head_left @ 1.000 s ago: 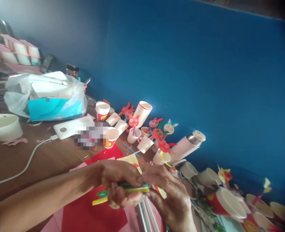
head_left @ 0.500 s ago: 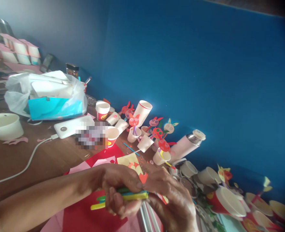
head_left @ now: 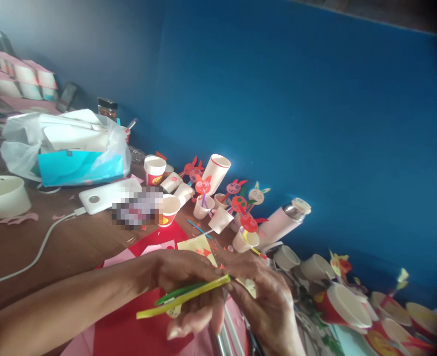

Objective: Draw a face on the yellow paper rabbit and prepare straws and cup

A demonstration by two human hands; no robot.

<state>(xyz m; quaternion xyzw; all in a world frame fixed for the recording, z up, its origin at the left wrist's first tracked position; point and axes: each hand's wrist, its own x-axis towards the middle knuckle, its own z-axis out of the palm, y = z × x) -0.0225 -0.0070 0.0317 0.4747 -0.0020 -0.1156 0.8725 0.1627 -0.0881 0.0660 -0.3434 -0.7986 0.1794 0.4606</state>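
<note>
A yellow pipe cleaner (head_left: 183, 297) and a green pipe cleaner (head_left: 173, 292) lie slantwise across my left hand (head_left: 192, 277), which is closed on them with its lower fingers loosened. My right hand (head_left: 265, 291) meets it from the right, its fingers bent and closed around the right-hand ends of the pipe cleaners. The fingertips of both hands partly cover each other there. A small pale dotted piece (head_left: 174, 311) shows behind the yellow pipe cleaner. Beneath the hands lie red paper (head_left: 129, 326) and pink paper (head_left: 77, 341).
Beyond the hands stand paper cups (head_left: 203, 206) with paper animal faces on stems and a thermos (head_left: 283, 222). More cups (head_left: 352, 304) crowd the right. On the left are a white power bank (head_left: 109, 195), a cable (head_left: 42, 242), a plastic bag (head_left: 28, 143) and a bowl (head_left: 5, 198).
My left hand's lower fingers have loosened and dropped, showing more of the pipe cleaners. The yellow one now tilts up more to the right. The view has shifted slightly.
</note>
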